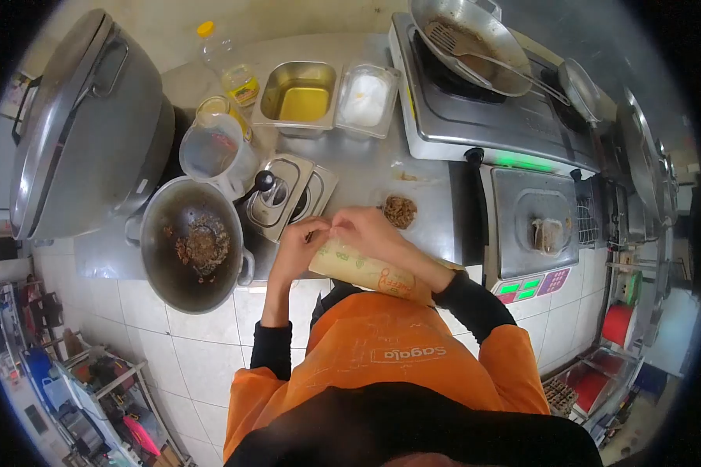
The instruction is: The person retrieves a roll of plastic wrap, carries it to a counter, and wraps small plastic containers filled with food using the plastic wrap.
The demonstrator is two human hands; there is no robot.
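Observation:
My left hand and my right hand meet over the front edge of the steel counter, their fingertips pinched together. What they pinch is too small to make out. Below my right wrist, a yellowish printed packet or roll lies against my orange apron. Just beyond my right hand is a small heap of brown food. Two lidded steel containers stand beyond my left hand. To the left, a deep pot holds brown cooked residue.
A large lidded pot stands far left, near a plastic jug and an oil bottle. Behind are an oil tray and a white-filled tray. At right are a stove with a pan and a scale bearing a small bag.

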